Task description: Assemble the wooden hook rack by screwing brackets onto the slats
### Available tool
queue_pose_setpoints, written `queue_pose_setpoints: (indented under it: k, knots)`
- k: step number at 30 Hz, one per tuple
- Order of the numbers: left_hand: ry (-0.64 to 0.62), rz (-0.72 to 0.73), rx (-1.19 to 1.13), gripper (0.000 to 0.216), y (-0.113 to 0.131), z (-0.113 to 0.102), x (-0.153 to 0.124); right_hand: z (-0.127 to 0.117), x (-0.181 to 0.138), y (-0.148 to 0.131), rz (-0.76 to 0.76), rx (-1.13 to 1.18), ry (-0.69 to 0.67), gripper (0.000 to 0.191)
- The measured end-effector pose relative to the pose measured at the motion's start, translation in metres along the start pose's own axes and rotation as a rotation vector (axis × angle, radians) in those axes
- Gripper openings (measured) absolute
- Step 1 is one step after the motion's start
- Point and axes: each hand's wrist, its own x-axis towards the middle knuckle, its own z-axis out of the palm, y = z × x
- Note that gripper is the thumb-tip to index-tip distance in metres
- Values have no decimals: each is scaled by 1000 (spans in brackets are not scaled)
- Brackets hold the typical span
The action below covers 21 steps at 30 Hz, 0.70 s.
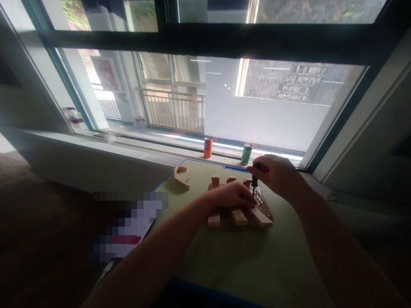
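Observation:
My right hand (276,173) is closed around the dark handle of a screwdriver (254,181), held nearly upright with its shaft pointing down. The tip meets a pale wooden slat (261,217), the rightmost of several wooden pieces lying together. My left hand (233,195) reaches across these pieces, fingers closed beside the screwdriver's tip; whatever they pinch is hidden. Two more slat ends show under that wrist, a middle slat (239,216) and a left slat (213,219). Right of the wood lies a bag of small shiny hardware (263,203).
A bent wooden piece (180,179) rests at the back left of the green tabletop (237,256), with a small screw nearby. An orange can (208,148) and a green can (246,154) stand on the sill by the window. Papers (141,220) lie at the left edge.

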Motion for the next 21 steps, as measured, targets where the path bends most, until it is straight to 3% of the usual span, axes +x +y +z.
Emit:
queue_pose_setpoints:
  k: [10,15,21]
  knots:
    - [-34,48,19,24,0,-1,0,0,-3,-9,-51,133,-33,34]
    - [-7,-12,33,26,-2,2,1,-2,-3,-4,30,121,-31,23]
    - [-5,-58,42,25,3,1,1,-1,-2,1,0,155,-12,31]
